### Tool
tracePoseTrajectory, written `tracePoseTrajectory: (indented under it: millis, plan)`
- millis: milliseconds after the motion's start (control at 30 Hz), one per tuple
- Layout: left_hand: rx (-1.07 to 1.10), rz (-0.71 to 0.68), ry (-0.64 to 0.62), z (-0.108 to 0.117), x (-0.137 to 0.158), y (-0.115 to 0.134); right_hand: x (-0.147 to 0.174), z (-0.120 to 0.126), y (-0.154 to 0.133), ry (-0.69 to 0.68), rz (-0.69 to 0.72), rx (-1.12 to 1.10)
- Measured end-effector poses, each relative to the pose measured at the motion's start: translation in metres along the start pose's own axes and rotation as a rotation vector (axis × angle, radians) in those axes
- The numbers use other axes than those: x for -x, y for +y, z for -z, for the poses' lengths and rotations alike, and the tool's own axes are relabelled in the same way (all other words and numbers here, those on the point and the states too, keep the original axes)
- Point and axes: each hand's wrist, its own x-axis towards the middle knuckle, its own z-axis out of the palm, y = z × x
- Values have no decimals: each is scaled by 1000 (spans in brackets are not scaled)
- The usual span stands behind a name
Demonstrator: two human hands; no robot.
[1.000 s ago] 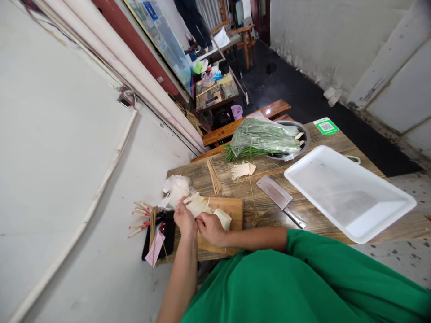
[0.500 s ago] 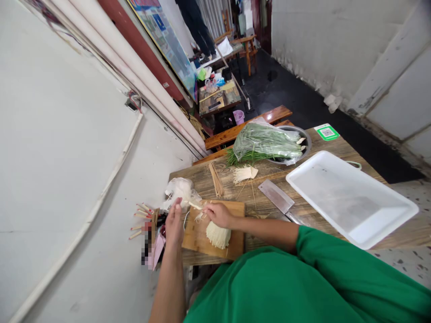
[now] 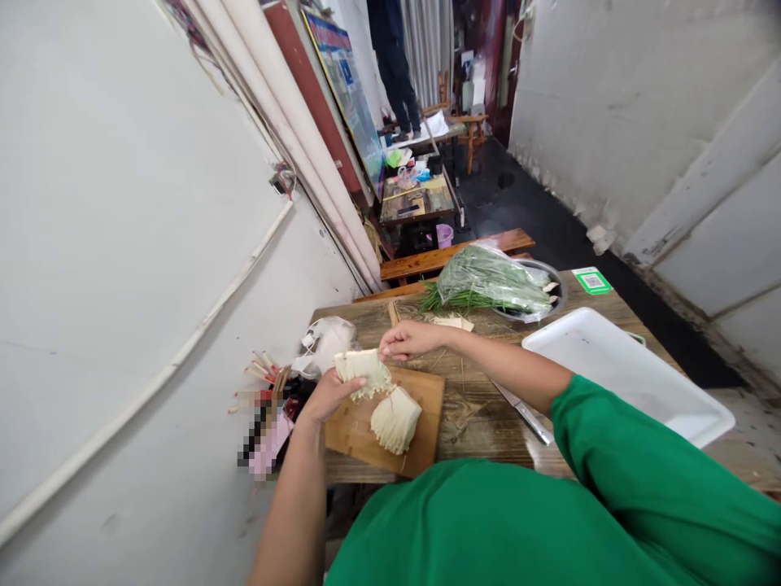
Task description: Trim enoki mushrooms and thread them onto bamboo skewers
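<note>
A flat bunch of enoki mushrooms (image 3: 364, 370) is in my left hand (image 3: 329, 395), with the thumb across its lower edge. My right hand (image 3: 407, 340) is closed in a pinch at the right edge of that bunch; what lies between the fingertips is too small to make out. Below both hands, a second enoki bunch (image 3: 396, 419) rests on the wooden cutting board (image 3: 430, 399). Thin wooden sticks (image 3: 393, 312) lie behind my right hand, partly hidden. Another pale enoki piece (image 3: 455, 323) shows just beyond my right wrist. My right forearm covers most of the cleaver (image 3: 530, 417).
A white tray (image 3: 579, 350) stands on the right of the table. Bagged green vegetables (image 3: 488, 277) lie over a metal bowl (image 3: 557, 285) at the back. On the left are a crumpled plastic bag (image 3: 329, 338) and chopsticks (image 3: 262, 366) by the wall.
My left hand has turned and now grips a spread enoki bunch, where earlier it was flat beside a thin strip. My right hand has lifted off the board area and moved up. The view has shifted.
</note>
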Motion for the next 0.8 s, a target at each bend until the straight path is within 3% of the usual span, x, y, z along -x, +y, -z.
tracePoseTrajectory:
  millis: [267, 433, 667, 800]
  plan:
    - [251, 17, -125, 3, 2, -16, -1, 5, -4, 93, -100, 166]
    - [444, -23, -180, 7, 0, -32, 6, 0, -16, 182, -94, 263]
    - [752, -171, -94, 3, -15, -43, -2, -13, -40, 210, -102, 278]
    - [1025, -130, -28, -5, -20, -39, -11, -18, -44, 277, -105, 249]
